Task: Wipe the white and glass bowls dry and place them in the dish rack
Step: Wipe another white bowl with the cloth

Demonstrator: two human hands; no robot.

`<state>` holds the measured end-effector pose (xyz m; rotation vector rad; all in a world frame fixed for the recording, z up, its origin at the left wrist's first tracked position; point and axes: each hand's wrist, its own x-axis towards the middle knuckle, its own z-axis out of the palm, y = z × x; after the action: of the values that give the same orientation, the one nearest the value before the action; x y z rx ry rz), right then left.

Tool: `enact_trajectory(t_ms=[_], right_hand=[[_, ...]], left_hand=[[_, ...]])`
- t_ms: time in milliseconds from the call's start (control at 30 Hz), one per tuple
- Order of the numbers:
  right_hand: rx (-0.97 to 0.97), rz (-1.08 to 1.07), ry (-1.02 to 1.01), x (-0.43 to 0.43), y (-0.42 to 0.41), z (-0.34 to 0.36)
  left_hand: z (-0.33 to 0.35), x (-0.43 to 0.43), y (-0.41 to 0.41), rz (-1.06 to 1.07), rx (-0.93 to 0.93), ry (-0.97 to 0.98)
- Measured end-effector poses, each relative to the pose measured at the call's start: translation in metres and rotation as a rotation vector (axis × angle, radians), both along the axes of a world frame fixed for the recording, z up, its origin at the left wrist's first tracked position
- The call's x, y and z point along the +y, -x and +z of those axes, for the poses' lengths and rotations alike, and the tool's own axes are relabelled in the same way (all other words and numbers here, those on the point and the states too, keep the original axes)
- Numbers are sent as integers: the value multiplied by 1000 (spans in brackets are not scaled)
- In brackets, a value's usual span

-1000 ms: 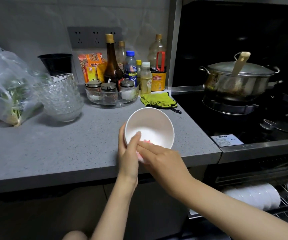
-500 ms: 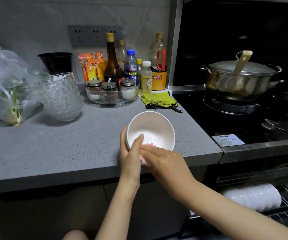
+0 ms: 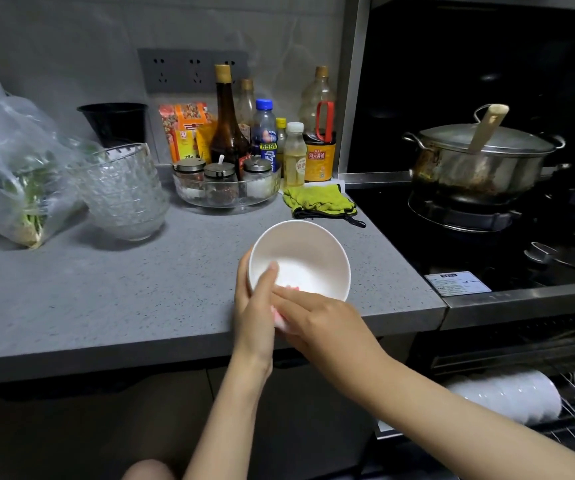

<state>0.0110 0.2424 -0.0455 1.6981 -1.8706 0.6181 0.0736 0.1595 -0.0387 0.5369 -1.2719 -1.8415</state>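
Gripping rim of white bowl [image 3: 305,259], left hand [image 3: 255,308] steadied it while right hand [image 3: 326,322] pinched pink cloth [image 3: 280,318] over near edge; turning bowl btwn swipes seemed best.

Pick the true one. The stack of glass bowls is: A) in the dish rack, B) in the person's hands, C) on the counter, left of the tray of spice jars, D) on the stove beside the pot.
C: the glass bowls stand on the grey counter, left of the spice-jar tray. The left hand grips the white bowl and the right hand holds a pink cloth.
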Motion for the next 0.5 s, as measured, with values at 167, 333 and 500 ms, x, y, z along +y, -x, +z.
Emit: enact_trajectory(t_ms=[167, 333, 500], right_hand=[[271, 88, -25, 9, 31, -4], [264, 39, -54, 14, 23, 1], [-35, 66, -38, 11, 3, 1]], left_hand=[[7, -26, -15, -30, -73, 180], [2, -15, -11, -40, -22, 179], [3, -5, -6, -55, 54, 107]])
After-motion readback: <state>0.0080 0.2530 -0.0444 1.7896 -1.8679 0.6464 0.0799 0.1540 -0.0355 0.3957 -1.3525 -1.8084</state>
